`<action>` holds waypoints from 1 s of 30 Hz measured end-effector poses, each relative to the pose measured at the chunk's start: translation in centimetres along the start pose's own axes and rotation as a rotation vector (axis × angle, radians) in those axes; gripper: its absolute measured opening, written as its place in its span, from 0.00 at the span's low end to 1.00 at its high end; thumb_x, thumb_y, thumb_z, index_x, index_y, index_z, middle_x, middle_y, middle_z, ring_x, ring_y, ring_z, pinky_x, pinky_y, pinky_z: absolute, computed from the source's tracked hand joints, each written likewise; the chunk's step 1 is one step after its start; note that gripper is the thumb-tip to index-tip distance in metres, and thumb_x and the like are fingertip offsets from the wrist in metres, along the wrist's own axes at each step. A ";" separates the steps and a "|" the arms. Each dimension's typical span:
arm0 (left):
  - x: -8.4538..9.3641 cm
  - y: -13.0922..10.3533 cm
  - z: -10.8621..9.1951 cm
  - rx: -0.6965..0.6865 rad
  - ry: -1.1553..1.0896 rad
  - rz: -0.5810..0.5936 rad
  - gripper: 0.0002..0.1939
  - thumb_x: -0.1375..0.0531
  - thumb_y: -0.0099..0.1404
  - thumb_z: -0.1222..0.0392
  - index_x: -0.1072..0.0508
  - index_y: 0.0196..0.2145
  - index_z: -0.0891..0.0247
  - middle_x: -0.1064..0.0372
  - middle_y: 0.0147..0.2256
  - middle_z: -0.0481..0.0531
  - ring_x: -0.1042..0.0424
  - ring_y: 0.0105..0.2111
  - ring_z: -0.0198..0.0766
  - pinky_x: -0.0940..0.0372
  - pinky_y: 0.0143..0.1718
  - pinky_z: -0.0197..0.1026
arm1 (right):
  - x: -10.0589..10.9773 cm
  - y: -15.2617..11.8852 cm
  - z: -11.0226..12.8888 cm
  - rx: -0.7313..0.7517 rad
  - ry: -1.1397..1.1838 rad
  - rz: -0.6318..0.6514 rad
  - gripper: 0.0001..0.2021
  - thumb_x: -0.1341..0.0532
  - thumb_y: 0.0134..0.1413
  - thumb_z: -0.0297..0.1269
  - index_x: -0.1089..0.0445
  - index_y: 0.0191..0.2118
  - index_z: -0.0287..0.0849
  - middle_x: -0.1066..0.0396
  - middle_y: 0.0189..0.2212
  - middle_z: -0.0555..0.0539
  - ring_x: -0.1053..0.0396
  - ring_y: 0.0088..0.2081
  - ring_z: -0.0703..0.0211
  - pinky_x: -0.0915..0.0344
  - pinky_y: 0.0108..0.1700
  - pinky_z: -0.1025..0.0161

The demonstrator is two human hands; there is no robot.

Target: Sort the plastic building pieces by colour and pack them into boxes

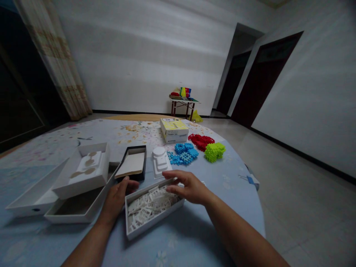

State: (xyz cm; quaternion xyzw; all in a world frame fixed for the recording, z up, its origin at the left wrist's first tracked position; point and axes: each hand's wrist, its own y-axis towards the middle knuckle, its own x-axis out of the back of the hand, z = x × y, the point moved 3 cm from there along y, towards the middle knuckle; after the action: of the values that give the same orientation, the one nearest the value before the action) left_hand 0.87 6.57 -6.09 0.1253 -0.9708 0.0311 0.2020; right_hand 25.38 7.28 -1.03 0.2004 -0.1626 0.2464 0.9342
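Observation:
A white open-topped box (132, 234) lies in front of me at a slant, filled with a heap of white plastic lattice-like pieces (154, 205). My right hand (189, 186) is over the box's right end, thumb and fingers apart and nothing seen between them. Beside the box's left end, my left hand (118, 194) rests with loosely spread fingers near a black-edged box (144, 163) holding a white card with a brown edge (130, 163). Part of the left fingers is hidden. A white moulded plastic tray (160, 162) lies just beyond the right fingertips.
Blue interlocking pieces (185, 154), a red heap (201, 141) and a lime-green block of pieces (214, 152) lie to the right. A yellow-and-white box (174, 130) stands behind them. Stacked white boxes (63, 187) occupy the left. The table's cloth (236, 207) curves away at the right edge.

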 end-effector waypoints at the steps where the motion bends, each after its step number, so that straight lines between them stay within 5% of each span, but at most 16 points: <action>1: 0.0 0.0 -0.1 -0.002 -0.005 -0.003 0.30 0.55 0.55 0.37 0.23 0.24 0.63 0.24 0.25 0.55 0.27 0.28 0.46 0.32 0.34 0.43 | 0.3 0.1 -0.4 -0.016 -0.021 -0.031 0.19 0.38 0.50 0.40 0.31 0.50 0.47 0.29 0.46 0.47 0.31 0.44 0.58 0.33 0.45 0.58; 6: 0.0 0.0 -0.3 -0.007 -0.027 -0.026 0.30 0.54 0.54 0.37 0.23 0.23 0.64 0.24 0.25 0.56 0.27 0.27 0.45 0.33 0.33 0.44 | 3.2 0.9 -4.6 -0.131 -0.378 -0.247 0.13 0.43 0.53 0.33 0.28 0.45 0.43 0.27 0.42 0.45 0.30 0.41 0.57 0.35 0.45 0.56; 12: 0.0 0.0 -0.3 0.013 -0.015 -0.038 0.29 0.54 0.53 0.38 0.23 0.22 0.64 0.25 0.25 0.57 0.28 0.28 0.46 0.33 0.35 0.44 | 1.6 2.1 -7.9 -0.123 -0.675 -0.031 0.18 0.39 0.52 0.38 0.31 0.49 0.42 0.32 0.48 0.41 0.38 0.51 0.52 0.43 0.53 0.55; 17: 0.1 0.0 -0.1 0.013 0.019 -0.035 0.29 0.53 0.53 0.37 0.23 0.22 0.63 0.24 0.26 0.56 0.27 0.29 0.47 0.33 0.39 0.44 | 0.6 2.5 -8.7 -0.137 -0.702 -0.048 0.13 0.42 0.55 0.38 0.29 0.44 0.42 0.31 0.43 0.42 0.38 0.47 0.54 0.43 0.49 0.57; 23: 0.1 -0.2 -0.3 0.038 0.045 -0.027 0.28 0.54 0.53 0.38 0.23 0.22 0.62 0.24 0.26 0.56 0.27 0.30 0.48 0.33 0.38 0.45 | 1.4 2.2 -9.5 -0.157 -0.588 -0.054 0.09 0.38 0.47 0.31 0.30 0.37 0.39 0.31 0.32 0.47 0.36 0.36 0.59 0.41 0.40 0.64; 30: 0.1 -0.1 -0.1 0.046 0.054 -0.030 0.27 0.53 0.55 0.40 0.23 0.23 0.61 0.23 0.27 0.54 0.26 0.32 0.48 0.33 0.40 0.45 | 1.7 2.3 -9.7 -0.224 -0.538 -0.005 0.19 0.39 0.45 0.29 0.34 0.47 0.39 0.32 0.32 0.49 0.37 0.33 0.62 0.42 0.36 0.66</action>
State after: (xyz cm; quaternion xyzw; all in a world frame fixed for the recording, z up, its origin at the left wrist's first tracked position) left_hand 0.83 6.41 -5.96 0.1436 -0.9621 0.0535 0.2258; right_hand 27.61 14.16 -8.05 0.1547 -0.4300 0.1627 0.8745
